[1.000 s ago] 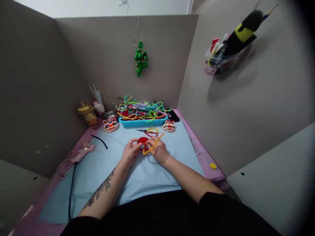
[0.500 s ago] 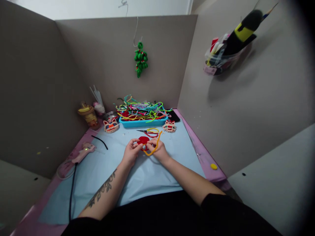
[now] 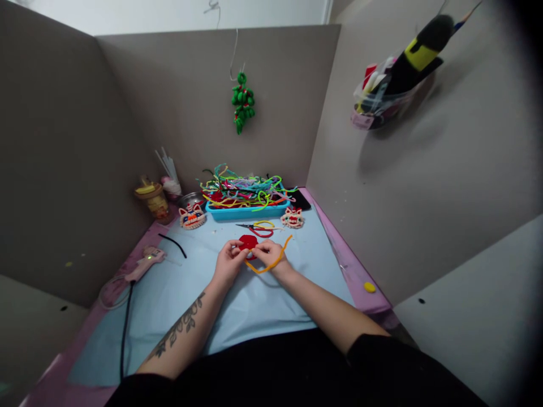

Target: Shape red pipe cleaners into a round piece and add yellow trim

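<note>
A red fuzzy craft piece (image 3: 248,242) is held up between my two hands, over the light blue sheet. My left hand (image 3: 229,260) pinches its left side with thumb and fingers. From the right, my right hand (image 3: 271,254) pinches an orange pipe cleaner (image 3: 263,271) against the lower part of the red piece. The pipe cleaner's long end loops below my fingers and rises over the back of my right hand. My fingertips partly hide where the two meet. Just beyond the red piece lie scissors (image 3: 262,229) with red and yellow handles.
A blue tray (image 3: 248,213) heaped with coloured pipe cleaners stands at the back. Two lion-face pieces (image 3: 192,216) flank it. At left lie a pink glue gun (image 3: 145,263) with its cord and a black pipe cleaner (image 3: 173,244). A yellow disc (image 3: 369,288) is at right.
The free end of the orange pipe cleaner has swung to the right and lower, over my right wrist. Both hands keep their pinch at nearly the same spot.
</note>
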`<state>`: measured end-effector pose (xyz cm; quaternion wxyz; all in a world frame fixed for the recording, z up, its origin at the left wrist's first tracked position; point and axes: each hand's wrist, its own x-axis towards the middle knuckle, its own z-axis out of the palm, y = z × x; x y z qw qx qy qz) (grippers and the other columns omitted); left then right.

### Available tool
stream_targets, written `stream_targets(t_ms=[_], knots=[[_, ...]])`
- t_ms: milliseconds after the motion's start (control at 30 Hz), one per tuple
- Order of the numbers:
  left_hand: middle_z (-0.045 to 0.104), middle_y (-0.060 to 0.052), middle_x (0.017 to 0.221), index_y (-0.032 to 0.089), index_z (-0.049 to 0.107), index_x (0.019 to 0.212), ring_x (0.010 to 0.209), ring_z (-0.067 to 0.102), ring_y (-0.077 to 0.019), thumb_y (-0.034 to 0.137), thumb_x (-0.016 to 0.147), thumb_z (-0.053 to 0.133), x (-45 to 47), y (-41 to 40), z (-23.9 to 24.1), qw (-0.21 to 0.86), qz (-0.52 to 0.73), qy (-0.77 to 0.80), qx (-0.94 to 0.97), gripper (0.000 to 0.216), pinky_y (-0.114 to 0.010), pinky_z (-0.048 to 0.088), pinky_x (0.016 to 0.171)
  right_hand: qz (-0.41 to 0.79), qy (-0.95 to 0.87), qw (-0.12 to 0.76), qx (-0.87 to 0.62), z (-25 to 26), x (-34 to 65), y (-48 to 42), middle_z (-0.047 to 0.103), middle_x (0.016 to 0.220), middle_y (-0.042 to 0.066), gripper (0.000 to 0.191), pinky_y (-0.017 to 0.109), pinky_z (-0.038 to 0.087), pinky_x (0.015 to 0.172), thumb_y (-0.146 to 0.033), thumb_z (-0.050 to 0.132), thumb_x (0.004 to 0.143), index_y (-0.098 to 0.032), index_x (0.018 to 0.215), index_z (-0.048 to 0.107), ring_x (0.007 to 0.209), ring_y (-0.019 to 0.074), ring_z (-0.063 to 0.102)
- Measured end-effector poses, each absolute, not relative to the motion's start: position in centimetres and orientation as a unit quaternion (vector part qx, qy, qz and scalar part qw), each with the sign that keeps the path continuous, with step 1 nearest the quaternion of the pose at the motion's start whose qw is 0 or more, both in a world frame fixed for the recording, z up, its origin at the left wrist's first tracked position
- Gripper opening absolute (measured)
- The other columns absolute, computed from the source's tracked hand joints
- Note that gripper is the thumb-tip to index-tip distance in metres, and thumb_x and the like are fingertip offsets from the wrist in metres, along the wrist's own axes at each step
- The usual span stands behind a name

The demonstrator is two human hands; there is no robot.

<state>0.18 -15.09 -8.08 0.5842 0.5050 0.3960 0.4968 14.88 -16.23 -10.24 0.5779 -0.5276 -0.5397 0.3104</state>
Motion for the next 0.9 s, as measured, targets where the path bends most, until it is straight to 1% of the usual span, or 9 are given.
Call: stream_targets(t_ms=[133,300,533,700,800,900], knots=[[0.061,0.005,0.057,0.017,0.054,0.089,0.044,0.049,-0.0065,0.038,0.062,0.079,0.2,-15.1,-8.4,0.578,0.497,0.39,0.516,0.042,-0.017,0.033,0.045,0.337,-0.528,0.575,-0.526,-10.4,14.7,-16.3,0.057,0.064,0.0,0.018,0.026,0.045,0.054,-0.034,0.073,0.064,-0.017,0.061,0.068,0.058,0.0121,0.052],[0.063,0.004,0.059,0.017,0.054,0.089,0.042,0.046,-0.0055,0.037,0.063,0.078,0.3,-15.2,-8.3,0.579,0.488,0.388,0.525,0.04,-0.016,0.03,0.044,0.338,-0.52,0.574,-0.535,-10.4,14.7,-16.3,0.053,0.062,-0.001,0.017,0.026,0.042,0.055,-0.031,0.073,0.064,-0.017,0.057,0.065,0.058,0.0117,0.05],[0.059,0.006,0.053,0.017,0.054,0.087,0.035,0.037,-0.0029,0.038,0.062,0.079,0.2,-15.5,-7.7,0.575,0.486,0.398,0.524,0.041,-0.016,0.026,0.04,0.344,-0.519,0.571,-0.535,-10.7,14.8,-15.9,0.049,0.061,-0.002,0.019,0.027,0.04,0.058,-0.029,0.069,0.064,-0.018,0.053,0.058,0.058,0.0117,0.047],[0.059,0.006,0.052,0.017,0.053,0.086,0.035,0.039,-0.0036,0.041,0.061,0.078,0.2,-15.5,-7.4,0.577,0.488,0.395,0.522,0.043,-0.016,0.027,0.04,0.367,-0.523,0.567,-0.52,-10.1,15.0,-16.2,0.048,0.062,-0.003,0.02,0.026,0.039,0.06,-0.027,0.068,0.062,-0.018,0.051,0.055,0.06,0.0112,0.046],[0.057,0.007,0.051,0.018,0.053,0.085,0.037,0.043,-0.005,0.041,0.061,0.078,0.2,-15.4,-7.6,0.569,0.496,0.394,0.524,0.042,-0.017,0.03,0.042,0.387,-0.52,0.563,-0.513,-9.5,15.1,-16.4,0.049,0.061,-0.003,0.018,0.026,0.039,0.062,-0.025,0.07,0.061,-0.018,0.05,0.057,0.061,0.0114,0.046],[0.059,0.006,0.053,0.017,0.054,0.086,0.042,0.05,-0.0071,0.039,0.062,0.077,0.0,-15.1,-8.0,0.555,0.504,0.395,0.53,0.04,-0.017,0.035,0.046,0.419,-0.504,0.561,-0.505,-9.1,15.1,-16.6,0.055,0.066,-0.001,0.016,0.027,0.04,0.065,-0.031,0.071,0.062,-0.018,0.056,0.063,0.065,0.0128,0.049]])
